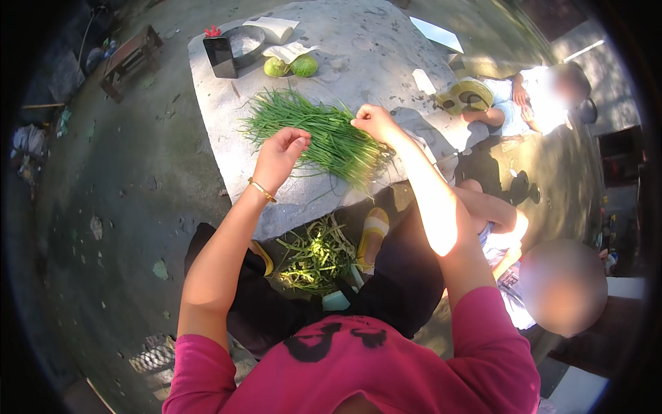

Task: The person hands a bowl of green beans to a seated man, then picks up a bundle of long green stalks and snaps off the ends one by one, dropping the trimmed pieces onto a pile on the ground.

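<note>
A heap of thin green chive-like leaves [310, 124] lies on the stone slab [289, 207] before me, pale stem ends towards the lower right. Over the heap's left side is my left hand [282, 152], thumb and fingertips drawn together, a gold bracelet [262, 190] on its wrist. My right hand [376, 124] is above the heap's right side with its fingers pinched. Whether either hand holds a thin leaf cannot be made out against the green. Trimmed green and yellowish scraps [318, 253] lie below the slab's near edge, between my feet.
At the back left are a phone [221, 58], a round basin [247, 44] and two round green vegetables [290, 66] partly under white paper. A wooden bench [132, 62] stands left. Two people [517, 101] sit at the right; one's sandal [465, 95] is by the slab's edge.
</note>
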A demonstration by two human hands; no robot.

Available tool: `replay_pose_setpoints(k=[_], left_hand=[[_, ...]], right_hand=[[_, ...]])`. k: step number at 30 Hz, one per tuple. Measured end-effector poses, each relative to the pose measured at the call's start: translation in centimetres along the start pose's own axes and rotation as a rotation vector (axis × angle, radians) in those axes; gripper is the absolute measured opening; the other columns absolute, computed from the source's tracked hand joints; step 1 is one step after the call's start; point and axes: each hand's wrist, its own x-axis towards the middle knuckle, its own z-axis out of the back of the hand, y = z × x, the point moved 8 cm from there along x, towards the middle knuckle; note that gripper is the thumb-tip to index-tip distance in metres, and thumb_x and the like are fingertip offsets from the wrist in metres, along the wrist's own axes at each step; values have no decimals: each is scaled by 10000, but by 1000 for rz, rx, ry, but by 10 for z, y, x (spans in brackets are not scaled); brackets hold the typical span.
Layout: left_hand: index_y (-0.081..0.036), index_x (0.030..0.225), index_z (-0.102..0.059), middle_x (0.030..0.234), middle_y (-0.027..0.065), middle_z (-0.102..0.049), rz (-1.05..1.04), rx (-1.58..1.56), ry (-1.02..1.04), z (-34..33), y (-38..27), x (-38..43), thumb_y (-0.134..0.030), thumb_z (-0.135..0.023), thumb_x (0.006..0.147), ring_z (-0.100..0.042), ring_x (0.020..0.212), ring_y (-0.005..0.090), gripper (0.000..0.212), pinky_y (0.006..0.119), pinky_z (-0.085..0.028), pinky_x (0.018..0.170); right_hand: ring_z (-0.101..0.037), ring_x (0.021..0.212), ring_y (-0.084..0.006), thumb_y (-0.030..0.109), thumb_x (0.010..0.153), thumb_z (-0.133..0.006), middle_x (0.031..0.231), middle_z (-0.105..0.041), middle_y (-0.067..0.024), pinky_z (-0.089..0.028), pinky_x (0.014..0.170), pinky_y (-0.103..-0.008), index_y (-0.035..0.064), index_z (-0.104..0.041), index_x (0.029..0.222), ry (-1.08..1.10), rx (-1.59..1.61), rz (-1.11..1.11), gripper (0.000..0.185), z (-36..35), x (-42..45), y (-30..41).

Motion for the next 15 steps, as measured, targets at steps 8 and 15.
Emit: replay_pose_setpoints(k=[8,15], left_hand=[[3,963,-553,872,39,-587,-18,42,64,-8,1,-2,-97,-472,866,-546,819,102,162,230,-431,723],[-3,974,-550,876,35,-589,-5,85,114,-10,6,-6,-108,-466,873,-546,819,102,169,231,-431,724]], right_hand=[[-537,592,-119,174,748,-645,620,-566,-21,-431,586,-275,19,-622,777,152,-30,-242,159,10,9,-29],[-525,577,-96,205,821,-554,669,-593,-41,-412,505,-222,34,-629,903,283,372,-300,203,11,-7,-17]])
